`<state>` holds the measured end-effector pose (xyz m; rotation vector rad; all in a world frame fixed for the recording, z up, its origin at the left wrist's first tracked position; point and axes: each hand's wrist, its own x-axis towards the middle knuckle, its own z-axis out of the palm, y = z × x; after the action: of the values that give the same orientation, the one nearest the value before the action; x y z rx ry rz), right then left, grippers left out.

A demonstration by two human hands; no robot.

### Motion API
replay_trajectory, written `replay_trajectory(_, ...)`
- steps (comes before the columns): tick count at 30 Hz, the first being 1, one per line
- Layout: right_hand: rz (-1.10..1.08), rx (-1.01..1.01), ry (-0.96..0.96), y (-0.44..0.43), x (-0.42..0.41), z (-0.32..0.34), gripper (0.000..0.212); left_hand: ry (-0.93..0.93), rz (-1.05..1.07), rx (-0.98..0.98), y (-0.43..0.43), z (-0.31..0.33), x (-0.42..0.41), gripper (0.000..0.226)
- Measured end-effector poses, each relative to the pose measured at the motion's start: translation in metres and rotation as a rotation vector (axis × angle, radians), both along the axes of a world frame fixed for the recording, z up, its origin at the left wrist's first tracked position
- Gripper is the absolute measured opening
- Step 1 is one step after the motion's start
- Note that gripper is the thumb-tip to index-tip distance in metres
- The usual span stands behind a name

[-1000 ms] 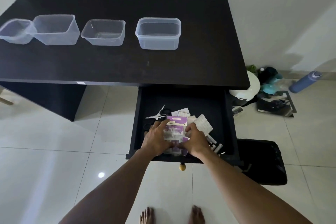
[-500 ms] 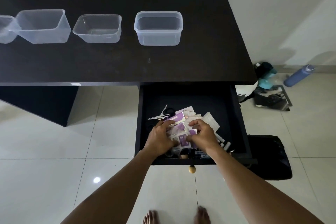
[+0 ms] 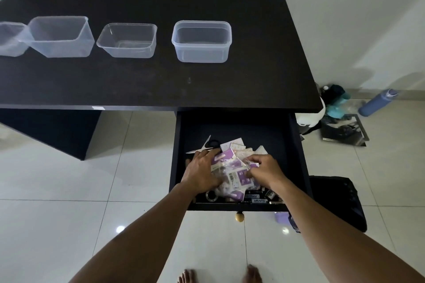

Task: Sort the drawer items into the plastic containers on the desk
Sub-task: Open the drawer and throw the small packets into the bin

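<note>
The dark desk carries four clear plastic containers in a row along its far side, all of them bare inside as far as can be seen, so the sorting looks barely begun. Below the desk's right end the drawer hangs open, its contents heaped toward the front edge. Both hands are down in that heap: the left hand lies spread over the pile's left side, while the right hand has its fingers curled onto the purple-and-white packets, seemingly pinching a few (exactly how many is hidden under the fingers). The packets look slick and loosely stacked, so a hurried lift could shed some onto the tiled floor. Scissors lie just beside the left fingertips, blades out, and a blind sweep might catch them. Batteries at the front could roll once disturbed.
</note>
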<state>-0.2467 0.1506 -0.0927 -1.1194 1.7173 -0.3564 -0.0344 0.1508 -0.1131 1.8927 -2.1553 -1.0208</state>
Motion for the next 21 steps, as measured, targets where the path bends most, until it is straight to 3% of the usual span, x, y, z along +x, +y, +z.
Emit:
replay_trajectory(3, -0.032, -0.009, 0.005, -0.003, -0.007, 0.007, 0.037, 0.031, 0.015, -0.004, -0.002, -0.001, 0.001, 0.076)
replay_trajectory(8, -0.089, -0.013, -0.004, -0.008, -0.015, 0.011, 0.033, 0.119, 0.114, 0.084, -0.008, -0.002, 0.004, 0.015)
replay_trajectory(13, -0.177, -0.019, -0.069, -0.01, -0.018, 0.011, 0.028, 0.21, 0.223, 0.122, -0.013, 0.001, 0.007, 0.005)
replay_trajectory(21, -0.497, -0.073, -0.177, -0.011, -0.034, 0.015, 0.027, 0.446, 0.37, 0.163, -0.015, 0.007, 0.016, 0.055)
